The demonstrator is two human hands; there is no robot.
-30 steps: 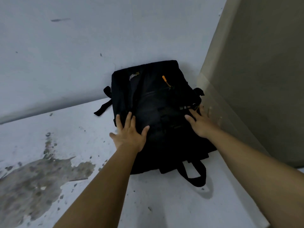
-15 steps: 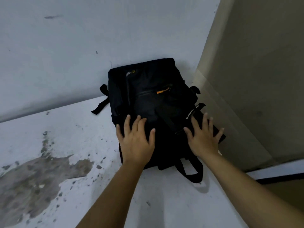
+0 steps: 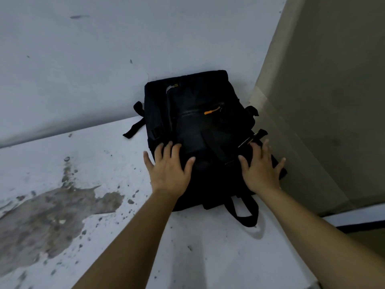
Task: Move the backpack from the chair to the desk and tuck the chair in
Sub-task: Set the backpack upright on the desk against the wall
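Observation:
A black backpack (image 3: 200, 122) with an orange zipper pull lies on the white desk (image 3: 208, 257), its far end leaning against the back wall in the corner. My left hand (image 3: 169, 170) rests flat on the bag's near left part with fingers spread. My right hand (image 3: 260, 170) lies flat on its near right part, fingers also apart. Neither hand grips anything. A carry loop hangs off the bag's near end onto the desk. No chair is in view.
The desk surface has a large worn grey patch (image 3: 52, 215) at the left. A white wall (image 3: 104, 59) stands behind the desk. A beige panel (image 3: 333, 101) closes off the right side, close to the bag.
Both hands have slid back toward me on the bag and flattened with fingers spread. The backpack has settled against the wall, and its zipper pull has turned sideways.

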